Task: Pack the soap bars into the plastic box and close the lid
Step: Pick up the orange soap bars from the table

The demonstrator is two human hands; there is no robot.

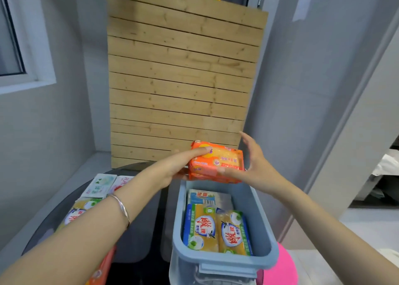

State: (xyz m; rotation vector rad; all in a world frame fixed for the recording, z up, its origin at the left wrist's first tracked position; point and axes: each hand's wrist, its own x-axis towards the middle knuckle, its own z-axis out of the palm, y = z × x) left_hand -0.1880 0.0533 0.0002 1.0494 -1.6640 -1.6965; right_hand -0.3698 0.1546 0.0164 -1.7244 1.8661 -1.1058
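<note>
An orange-wrapped soap pack (218, 161) hangs just above the far end of the blue-grey plastic box (262, 222). My left hand (183, 163) grips its left end, thumb on top. My right hand (252, 165) touches its right front corner with the thumb, the other fingers spread open behind it. Inside the box lie two yellow soap bars (218, 228) side by side and one blue-and-white bar (205, 197) behind them. More wrapped soap bars (101, 187) lie on the dark round table to the left, partly hidden by my left forearm. No lid is in view.
The dark round table (142, 241) holds the loose soaps. A pink round thing (282, 269) sits under the box at its right. A slatted wooden board (179, 79) leans upright behind the table. Grey walls close in on both sides.
</note>
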